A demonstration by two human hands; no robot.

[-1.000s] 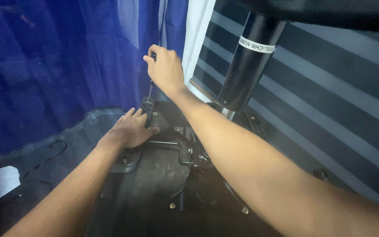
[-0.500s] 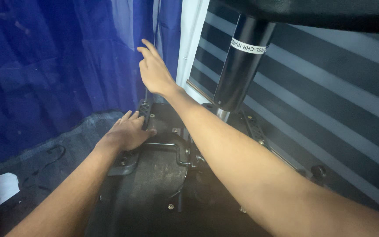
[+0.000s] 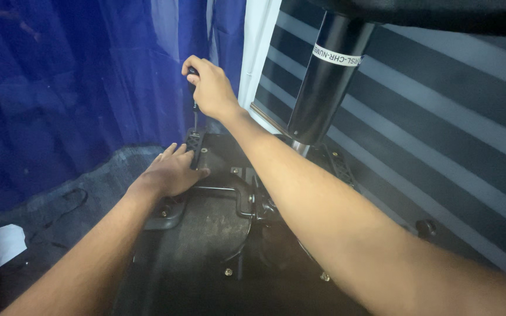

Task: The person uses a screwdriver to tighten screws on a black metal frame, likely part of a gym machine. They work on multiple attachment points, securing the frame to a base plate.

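An upturned office chair seat [image 3: 206, 234] lies under me, its black underside and metal mechanism [image 3: 247, 196] showing. My right hand [image 3: 209, 88] is closed around the dark handle of a screwdriver [image 3: 194, 102] held upright, its shaft pointing down to a black bracket [image 3: 194, 143] at the seat's far edge. My left hand [image 3: 171, 172] lies flat on the seat beside that bracket, fingers spread and touching it. The screwdriver's tip is hidden against the bracket.
The black gas-lift cylinder [image 3: 329, 76] with a white label rises at the right, up to the chair base above. A blue curtain [image 3: 77, 82] hangs at the left. A grey striped wall [image 3: 440, 117] stands at the right. Grey carpet [image 3: 48, 205] lies beyond the seat.
My right hand, with fingers open half a second ago, has closed on the screwdriver handle. My left hand stays pressed on the seat by the bracket.
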